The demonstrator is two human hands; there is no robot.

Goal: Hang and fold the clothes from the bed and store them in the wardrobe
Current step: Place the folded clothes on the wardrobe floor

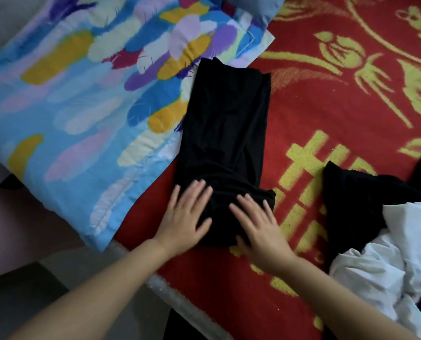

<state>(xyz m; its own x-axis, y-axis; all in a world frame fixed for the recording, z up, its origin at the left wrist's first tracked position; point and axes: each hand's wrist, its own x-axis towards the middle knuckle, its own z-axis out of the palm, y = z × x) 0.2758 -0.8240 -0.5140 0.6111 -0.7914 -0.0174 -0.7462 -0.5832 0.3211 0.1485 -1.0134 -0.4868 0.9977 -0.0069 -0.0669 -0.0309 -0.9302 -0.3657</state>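
Note:
A black garment [226,128] lies folded into a long narrow strip on the red and yellow bed cover [327,99], its far end resting on a pillow. My left hand [188,214] lies flat on the strip's near left part, fingers spread. My right hand [256,222] lies flat on its near right part, fingers apart, thumb at the near edge. Neither hand grips the cloth. To the right sit another black garment [347,200] and a crumpled white garment [386,263].
A pillow [76,114] with a blue, yellow and purple feather print lies at the left. The bed's near edge [180,298] runs diagonally below my arms, with grey floor [32,290] beyond it. A blue-grey cloth [253,6] sits at the top.

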